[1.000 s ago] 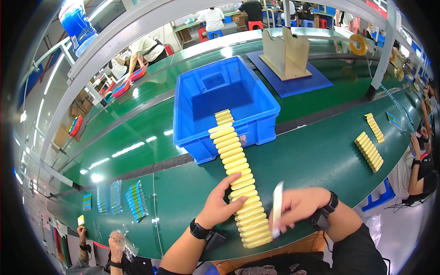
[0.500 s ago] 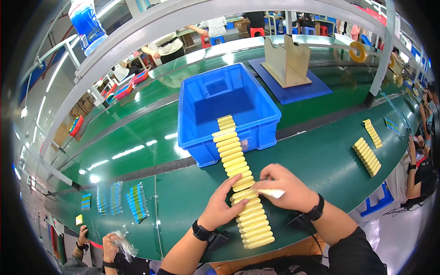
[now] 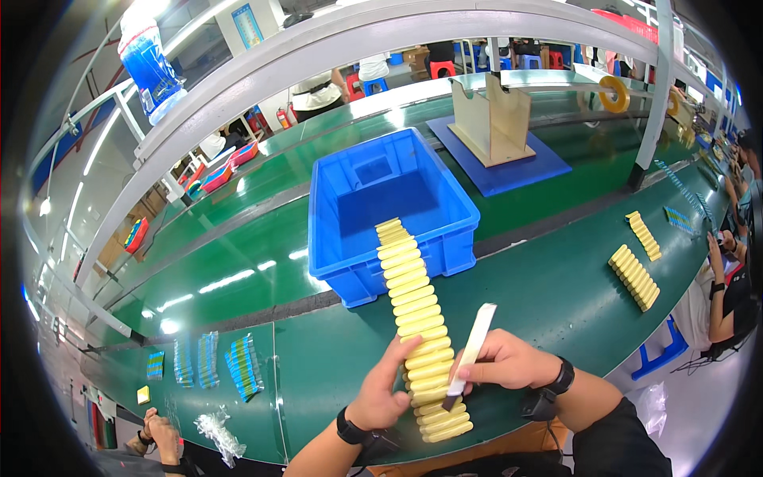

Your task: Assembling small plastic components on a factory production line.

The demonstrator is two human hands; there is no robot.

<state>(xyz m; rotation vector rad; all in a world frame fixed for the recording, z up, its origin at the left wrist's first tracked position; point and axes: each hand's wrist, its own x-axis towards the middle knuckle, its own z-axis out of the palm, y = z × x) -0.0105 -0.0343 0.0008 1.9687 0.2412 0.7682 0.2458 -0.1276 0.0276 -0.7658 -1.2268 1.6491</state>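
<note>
A long row of yellow, rounded bars lies joined side by side, running from the blue plastic crate, over its near wall, down to the bench's front edge. My left hand grips the near part of this row from its left side, thumb and forefinger spread along it. In my right hand, a slim pale stick with a dark lower end is pinched between thumb and fingers. It slants upward, its dark end over the row's right edge near the front. Fingers beneath the row are hidden.
Blue-green packed strips lie on the left of the green bench, with crumpled clear plastic nearby. More yellow bars rest at right. Behind the crate stands a beige holder under a metal frame. Co-workers' hands show at both sides.
My right hand has moved down toward me, and the pale stick has swung from near level to steeply upright. My left hand is slightly lower along the row. At left, a co-worker has released the plastic.
</note>
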